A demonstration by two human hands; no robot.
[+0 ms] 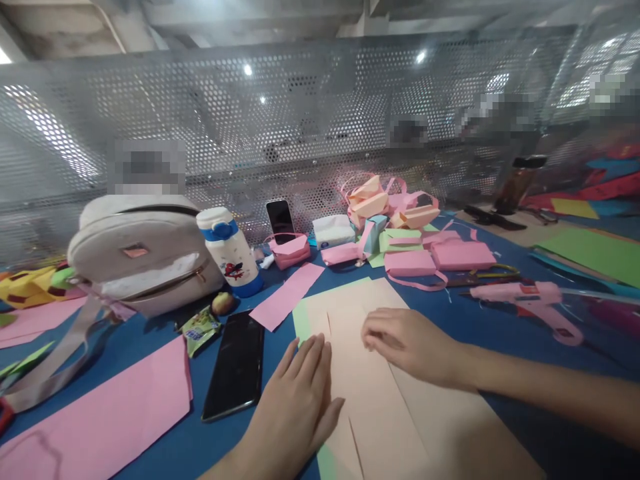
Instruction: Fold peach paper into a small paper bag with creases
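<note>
Peach paper point(370, 393) lies in front of me, with folds and slits along its left part and a green sheet point(327, 460) showing under its left edge. My left hand point(300, 393) rests flat on the left side of the paper, fingers stretched forward and thumb apart. On the upper middle of the paper is my right hand point(400, 340), its fingers curled together and the tips touching or just above the surface. Whether anything is between those fingertips is too small to tell.
A black phone point(235, 367), pink sheets point(110, 413) and a snack packet point(200, 330) lie left. Behind stand a backpack point(150, 253), a white bottle point(230, 253) and folded paper bags point(410, 263). A pink glue gun point(535, 300) lies right, near green sheets point(595, 250).
</note>
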